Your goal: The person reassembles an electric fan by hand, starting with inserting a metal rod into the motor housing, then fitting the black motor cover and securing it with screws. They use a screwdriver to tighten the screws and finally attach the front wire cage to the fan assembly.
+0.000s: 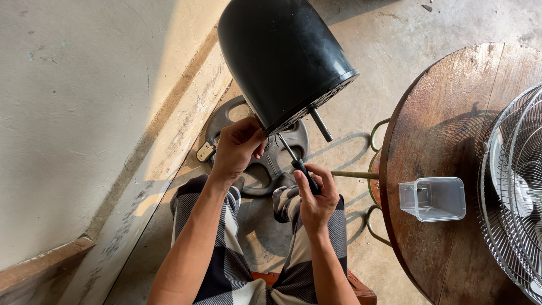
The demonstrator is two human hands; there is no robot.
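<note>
I see my left hand (237, 148) clamped on the black fan motor housing (282, 59) at its 7 o'clock rim, my right hand (316, 197) gripping a screwdriver (299, 165) aimed toward 11 o'clock.

Both forearms are bare to above the elbow; no sleeves, watch, rings or gloves are visible. The left hand (237, 148) and right hand (317, 197) are uncovered, with short, unpainted fingernails. The legs are covered by loose trousers (226, 271) in a bold check of black, grey and off-white blocks. Footwear is not visible.
</note>
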